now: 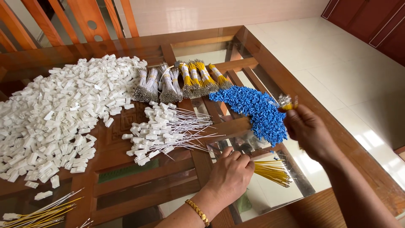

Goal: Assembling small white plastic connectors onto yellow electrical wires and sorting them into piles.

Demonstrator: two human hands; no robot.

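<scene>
The left hand (230, 173) rests on the glass tabletop (270, 196), fingers curled down, pressing on the near end of a loose bunch of yellow wires (273, 171). The wires fan out to the right from under the fingers and lie flat on the glass. A gold bracelet (198, 212) sits on the left wrist.

The right hand (308, 131) is raised above the table's right edge, fingers closed around a small bundle (287, 102) of yellow wires whose metal tips stick up past the fingers. This bundle is clear of the table surface.

Between the two hands, slightly farther from the person, lies a heap of blue connectors (253, 109). Left of it, white connectors with white wires attached (164, 131) lie in a loose pile, wires pointing right. A large heap of white housings (63, 114) covers the left part of the table. At the far side, banded bundles of white wires (158, 84) lie beside banded bundles of yellow ones (200, 78). At the near left corner, a few mixed white and yellow wires (42, 213) lie on the glass.

The table has a wooden frame (147, 185) under the glass.
</scene>
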